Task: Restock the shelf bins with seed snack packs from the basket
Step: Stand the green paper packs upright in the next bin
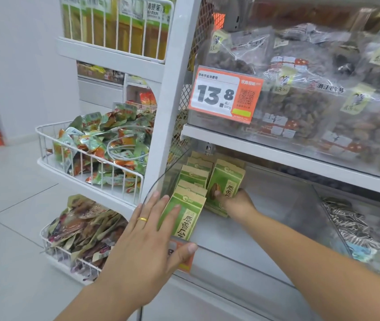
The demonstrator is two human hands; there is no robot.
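While I reach into the low bin, this is how things lie, largest first:

Shelf (277, 156): white unit ahead of me and to my right; bagged dried fruit fills the tier above, behind an orange price tag (225, 93).

Bin (265, 218): clear-walled tray on the lower tier, its right and middle floor bare, packs only at its left end. Loose seeds fill the next bin to the right.

Basket: I cannot see it from here; the wire racks (87, 154) to my left hold other snacks.

Row of packs (196, 172): green-and-tan seed packs standing upright, one behind another, the line running from the bin's front back toward the rear wall.

Front pack (185, 216): stands tall, face toward me, leaning a little, at the bin's front left corner.

Second pack (227, 184): upright just right of the row, further in.

Left hand (147, 239): fingers spread flat, tips laid on the front pack's face, thumb hooked under the bin's front lip; it is the nearer hand to the row.

Right hand (236, 201): deep inside, fingers closed round the second pack's lower edge.

Turning point, as I judge it: the gap lies to the right of the row, so the second pack should slide leftward and square up beside it.
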